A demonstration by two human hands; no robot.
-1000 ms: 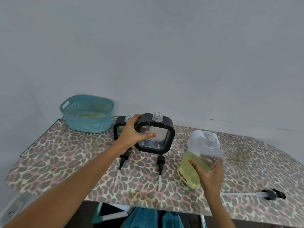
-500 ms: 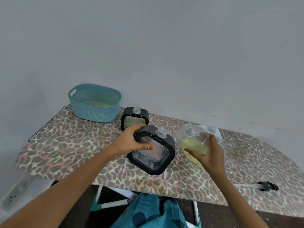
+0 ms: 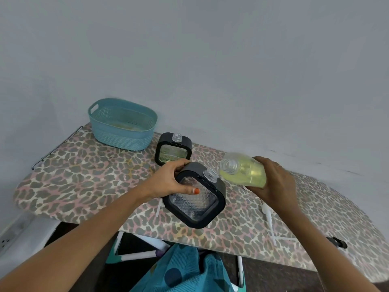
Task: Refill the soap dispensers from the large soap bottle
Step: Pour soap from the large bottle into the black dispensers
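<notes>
My left hand (image 3: 171,182) grips a square black-framed soap dispenser (image 3: 195,199) with a clear body, lifted off the board and tilted to the right. Its open threaded neck (image 3: 210,174) points up and right. My right hand (image 3: 273,184) holds the large clear soap bottle (image 3: 245,171) on its side, yellow-green soap inside. The bottle's open mouth (image 3: 228,165) sits just right of the dispenser's neck, close to it. A second black dispenser (image 3: 173,149) stands upright behind, uncapped, with some greenish liquid in it.
A teal plastic basket (image 3: 123,124) stands at the back left of the leopard-print ironing board (image 3: 84,178). Loose pump tubes (image 3: 268,220) lie on the board at the right, a black pump head (image 3: 339,242) near the right edge. A wall is close behind.
The dispenser came off the board, toward me, and tilted right. The large bottle was lifted and tipped from upright onto its side, its mouth now next to the dispenser's neck.
</notes>
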